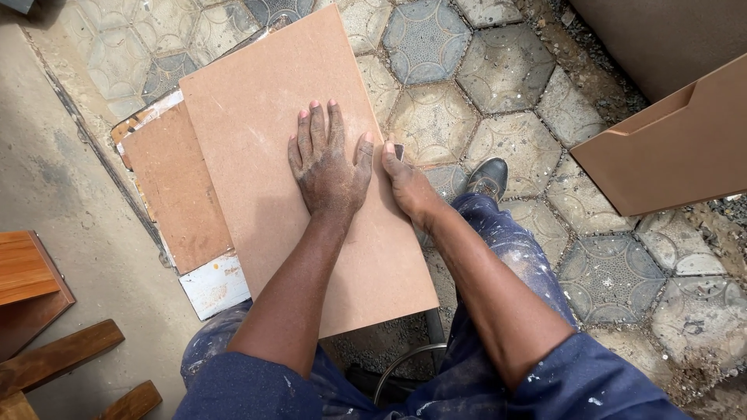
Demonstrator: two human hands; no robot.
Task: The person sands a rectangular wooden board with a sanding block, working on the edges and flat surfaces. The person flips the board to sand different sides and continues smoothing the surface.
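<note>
A light brown fibreboard panel (257,117) lies in front of me over a stack of other boards. My left hand (327,159) rests flat on the panel with fingers spread, pressing on its right half. My right hand (408,187) grips the panel's right edge, thumb on top and the fingers curled out of sight under the edge. Both hands are dusty. My blue, paint-spattered trousers (513,257) and a dark shoe (486,177) show below the panel.
A darker board (175,187) and a white-edged board (214,284) lie under the panel on the left. A cut brown panel (669,148) leans at right. Wooden pieces (31,272) sit at lower left. The ground is hexagonal paving (506,70) and concrete (54,155).
</note>
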